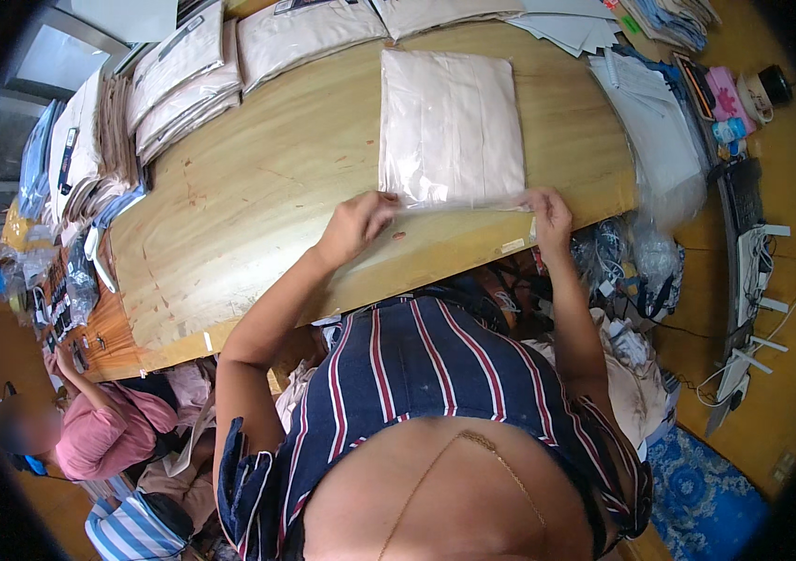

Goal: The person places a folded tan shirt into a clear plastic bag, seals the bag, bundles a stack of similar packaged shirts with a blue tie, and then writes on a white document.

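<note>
A folded pale pink garment in a clear plastic bag lies flat on the wooden table. Its near edge faces me, with a strip of loose plastic along it. At the left end of that edge my left hand pinches the plastic, fingers closed. My right hand grips the opposite corner of the same edge, thumb and fingers pressed together. Between the two hands the strip looks stretched and a little blurred.
Stacks of bagged garments line the table's far left side. Clear plastic bags are piled at the right edge. A white router with cables stands further right. A co-worker in a pink top sits at lower left.
</note>
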